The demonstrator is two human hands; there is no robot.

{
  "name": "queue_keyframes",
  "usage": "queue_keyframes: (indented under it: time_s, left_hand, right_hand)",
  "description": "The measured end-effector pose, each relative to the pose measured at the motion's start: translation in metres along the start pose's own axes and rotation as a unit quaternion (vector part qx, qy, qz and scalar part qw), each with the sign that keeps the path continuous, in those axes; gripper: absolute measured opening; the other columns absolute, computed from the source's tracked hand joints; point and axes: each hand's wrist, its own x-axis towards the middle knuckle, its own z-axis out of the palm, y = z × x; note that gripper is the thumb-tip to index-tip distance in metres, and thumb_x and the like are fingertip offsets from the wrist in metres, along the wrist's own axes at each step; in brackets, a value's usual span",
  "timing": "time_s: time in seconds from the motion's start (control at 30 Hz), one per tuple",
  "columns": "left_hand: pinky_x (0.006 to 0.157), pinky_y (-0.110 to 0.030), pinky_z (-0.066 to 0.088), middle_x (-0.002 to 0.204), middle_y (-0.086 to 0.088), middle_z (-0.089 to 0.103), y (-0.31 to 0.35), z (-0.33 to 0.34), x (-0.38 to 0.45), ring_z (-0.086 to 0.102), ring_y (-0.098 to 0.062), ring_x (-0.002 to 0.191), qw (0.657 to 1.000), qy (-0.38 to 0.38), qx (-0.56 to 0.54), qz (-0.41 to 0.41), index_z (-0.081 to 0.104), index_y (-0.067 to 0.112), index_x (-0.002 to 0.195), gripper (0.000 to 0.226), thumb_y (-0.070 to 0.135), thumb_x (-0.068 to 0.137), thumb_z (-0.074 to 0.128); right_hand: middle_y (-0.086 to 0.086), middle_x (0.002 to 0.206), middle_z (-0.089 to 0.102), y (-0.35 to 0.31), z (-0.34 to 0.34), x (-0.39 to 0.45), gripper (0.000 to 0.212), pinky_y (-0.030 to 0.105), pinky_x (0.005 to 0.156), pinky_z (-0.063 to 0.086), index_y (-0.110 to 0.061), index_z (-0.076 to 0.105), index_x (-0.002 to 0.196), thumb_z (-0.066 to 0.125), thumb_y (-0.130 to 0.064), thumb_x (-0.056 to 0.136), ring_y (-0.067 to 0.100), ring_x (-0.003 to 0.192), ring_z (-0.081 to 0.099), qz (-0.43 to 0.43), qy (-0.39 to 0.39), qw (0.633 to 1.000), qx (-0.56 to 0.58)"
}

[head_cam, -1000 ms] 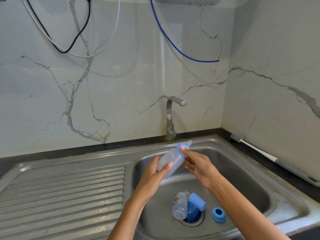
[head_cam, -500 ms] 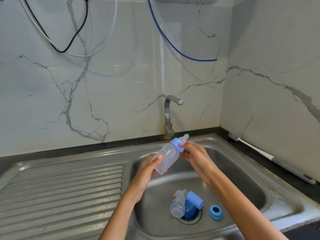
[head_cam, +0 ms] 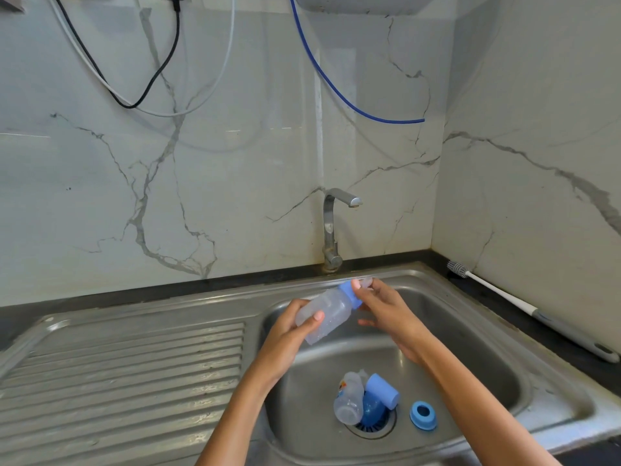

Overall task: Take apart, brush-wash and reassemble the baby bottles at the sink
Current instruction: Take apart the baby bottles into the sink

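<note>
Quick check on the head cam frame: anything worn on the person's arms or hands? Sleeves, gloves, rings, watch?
Nothing worn that the frame shows. The left hand and right hand are bare: no gloves, no rings visible on the fingers. Both forearms are bare from the wrist down to the bottom edge of the picture, with no sleeve, watch or band in view. Above that, out of frame, cannot tell.

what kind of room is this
Most likely a home kitchen, at the washing-up corner: a stainless steel sink with a ribbed draining board, a tap against a marble-look wall, and a bottle brush lying on the dark counter.
</note>
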Motion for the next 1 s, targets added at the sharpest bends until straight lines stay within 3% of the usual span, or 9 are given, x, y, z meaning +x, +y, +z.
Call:
queue_keyframes:
  time_s: [0.1,0.2,0.4,0.47,0.6,0.7,0.77,0.87,1.0]
  left_hand:
    - [0.071,-0.012,0.043,0.094,0.006,0.065,-0.004,-0.004,0.000,0.060,-0.001,0.084,1.000,0.001,0.009,-0.002,0.060,0.019,0.106,0.038,0.046,0.079,0.059]
    - [0.070,-0.009,0.043,0.095,0.004,0.064,-0.006,-0.009,0.002,0.059,0.000,0.083,1.000,0.011,-0.008,-0.013,0.062,0.016,0.105,0.039,0.045,0.079,0.061]
    - [0.079,-0.020,0.046,0.101,0.002,0.066,-0.010,-0.008,0.001,0.062,-0.008,0.092,1.000,-0.016,0.027,-0.002,0.061,0.024,0.106,0.046,0.056,0.073,0.062]
    - [0.079,-0.023,0.047,0.101,0.003,0.065,-0.011,-0.009,0.001,0.062,-0.011,0.094,0.998,-0.018,0.053,-0.002,0.061,0.026,0.106,0.043,0.055,0.074,0.061]
    - [0.076,-0.017,0.046,0.103,-0.004,0.066,-0.010,-0.013,0.000,0.062,-0.011,0.092,1.000,-0.005,0.016,-0.017,0.062,0.020,0.106,0.039,0.045,0.076,0.061]
    - [0.078,-0.020,0.047,0.098,0.002,0.067,-0.010,-0.014,0.000,0.063,-0.010,0.092,0.999,-0.018,0.039,-0.013,0.062,0.024,0.103,0.041,0.051,0.073,0.064]
    - [0.082,-0.027,0.049,0.096,0.007,0.067,-0.014,-0.013,0.001,0.063,-0.010,0.092,0.996,-0.028,0.085,-0.015,0.062,0.029,0.101,0.046,0.061,0.067,0.063]
    - [0.083,-0.028,0.049,0.095,0.007,0.067,-0.017,-0.014,0.001,0.063,-0.012,0.093,0.995,-0.026,0.095,-0.030,0.063,0.030,0.100,0.049,0.063,0.063,0.064]
    - [0.067,-0.018,0.044,0.090,-0.002,0.064,-0.009,-0.012,0.000,0.060,-0.014,0.081,0.993,0.057,0.080,-0.068,0.062,0.013,0.098,0.042,0.047,0.075,0.072]
  right_hand:
    - [0.007,0.109,0.069,0.001,0.000,-0.001,0.037,0.027,0.079,0.057,-0.015,0.060,0.115,0.065,-0.036,0.085,0.020,0.102,0.066,0.004,0.003,1.000,-0.006]
    - [0.007,0.115,0.069,0.000,-0.012,0.001,0.045,0.038,0.092,0.054,-0.017,0.061,0.122,0.073,-0.012,0.080,0.023,0.108,0.066,0.011,-0.049,0.996,0.069]
    - [0.008,0.110,0.066,-0.003,0.002,-0.005,0.053,0.029,0.071,0.058,-0.016,0.055,0.118,0.052,-0.056,0.083,0.020,0.096,0.067,0.048,-0.020,0.998,-0.035]
    - [0.009,0.104,0.066,-0.001,0.002,-0.005,0.048,0.025,0.065,0.056,-0.014,0.054,0.115,0.055,-0.052,0.086,0.017,0.086,0.066,0.039,-0.001,0.993,-0.108]
    - [0.011,0.117,0.065,-0.004,-0.015,-0.004,0.040,0.036,0.081,0.059,-0.020,0.058,0.121,0.071,-0.016,0.083,0.022,0.103,0.068,0.047,-0.084,0.995,0.028]
    - [0.013,0.119,0.064,-0.004,-0.013,-0.004,0.049,0.036,0.077,0.059,-0.022,0.055,0.126,0.067,-0.036,0.081,0.024,0.104,0.068,0.064,-0.107,0.992,0.024]
    - [0.012,0.113,0.067,0.001,-0.007,-0.003,0.050,0.033,0.074,0.059,-0.017,0.055,0.125,0.057,-0.048,0.086,0.022,0.097,0.070,0.086,-0.099,0.991,-0.025]
    - [0.009,0.105,0.069,0.007,-0.009,0.000,0.035,0.032,0.076,0.060,-0.014,0.059,0.121,0.060,-0.033,0.091,0.020,0.091,0.071,0.077,-0.077,0.991,-0.082]
    - [0.014,0.114,0.063,0.009,-0.022,0.006,0.032,0.029,0.080,0.058,-0.013,0.060,0.119,0.067,-0.014,0.087,0.023,0.099,0.068,0.094,0.031,0.994,0.042]
